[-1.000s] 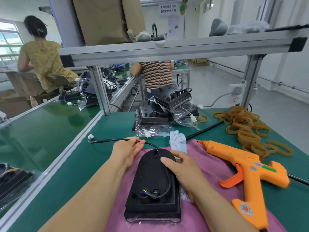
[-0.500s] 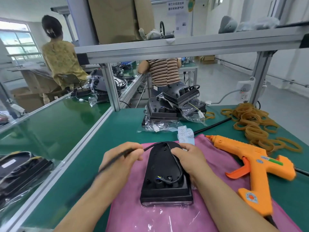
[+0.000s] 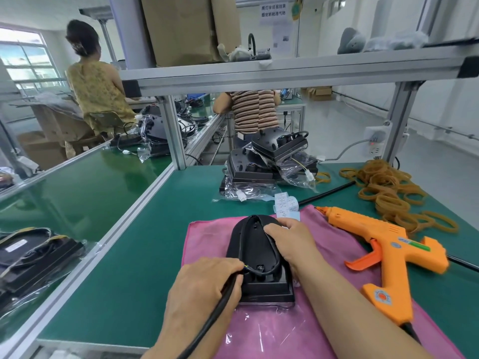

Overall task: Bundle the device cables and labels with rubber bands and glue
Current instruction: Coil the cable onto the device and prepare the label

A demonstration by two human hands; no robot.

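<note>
A black device (image 3: 255,257) lies on a pink cloth (image 3: 334,226) on the green bench. Its black cable (image 3: 220,307) loops round the device's rounded far end and runs back toward me. My left hand (image 3: 204,288) grips the cable at the device's near left corner. My right hand (image 3: 290,242) rests on the device's right side, fingers pressing the cable loop. A strip of white labels (image 3: 285,206) lies just beyond the cloth. An orange glue gun (image 3: 383,252) lies at the right, and a heap of tan rubber bands (image 3: 388,190) behind it.
Bagged black devices (image 3: 269,164) are stacked at the bench's far middle. More bagged devices (image 3: 31,257) lie on the left bench past the aluminium rail (image 3: 124,221). A metal shelf (image 3: 285,71) crosses overhead. Two people sit at benches beyond.
My left hand has pulled the cable from the device's far left down to its near left corner, wrapping it round the far end. My right hand stayed on the device.
</note>
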